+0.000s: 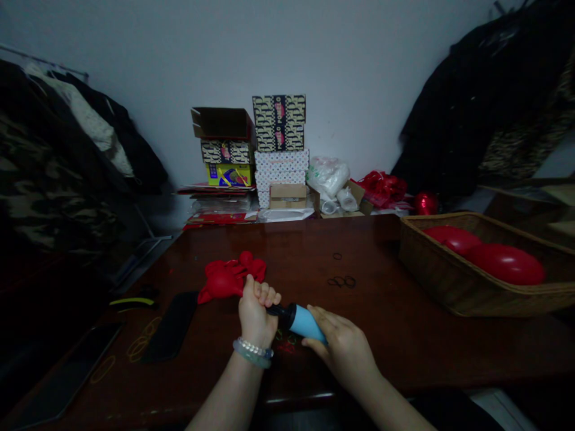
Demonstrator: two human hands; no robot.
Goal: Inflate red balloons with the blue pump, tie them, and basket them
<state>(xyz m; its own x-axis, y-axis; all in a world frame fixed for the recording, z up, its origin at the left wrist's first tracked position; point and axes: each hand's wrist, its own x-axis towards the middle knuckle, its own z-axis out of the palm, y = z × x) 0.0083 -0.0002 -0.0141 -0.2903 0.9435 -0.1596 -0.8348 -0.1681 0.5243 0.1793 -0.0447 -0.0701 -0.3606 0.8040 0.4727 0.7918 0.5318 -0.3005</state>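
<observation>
My left hand [257,311], with bracelets at the wrist, is closed around the neck of a red balloon [223,284] and the black nozzle end of a hand balloon pump [306,324]. The balloon is slightly filled and points away to the left. My right hand [344,346] is wrapped round the pump's light blue barrel from the right, and the barrel's rear end is hidden by it. More limp red balloons [257,267] lie just behind the held one. Small green and red bands [286,346] lie on the table below the pump.
A wicker basket [431,291] with two inflated red balloons [505,263] stands right. Black rubber bands [342,281] lie mid-table [381,341]. At left are phones [173,326], yellow rubber bands [142,342] and a yellow-black tool [132,302]. Stacked boxes [281,167] stand behind.
</observation>
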